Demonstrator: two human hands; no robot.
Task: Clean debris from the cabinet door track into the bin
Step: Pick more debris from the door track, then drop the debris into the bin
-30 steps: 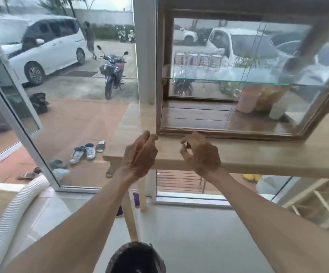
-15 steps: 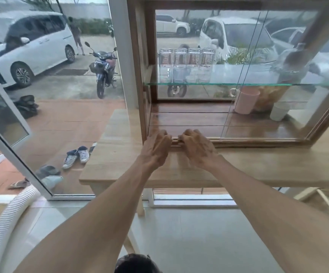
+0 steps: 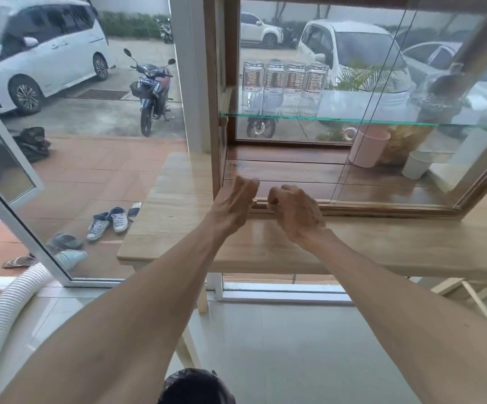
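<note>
Left hand (image 3: 233,204) and right hand (image 3: 294,211) sat at the track (image 3: 261,207), fingers curled; grasp indiscernible.

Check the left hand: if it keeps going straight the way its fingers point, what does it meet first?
Probably the dark wooden cabinet floor. The left hand points away over the wooden door track at the cabinet's left end; the next thing in line is the rear glass pane. Depth is unclear.
</note>
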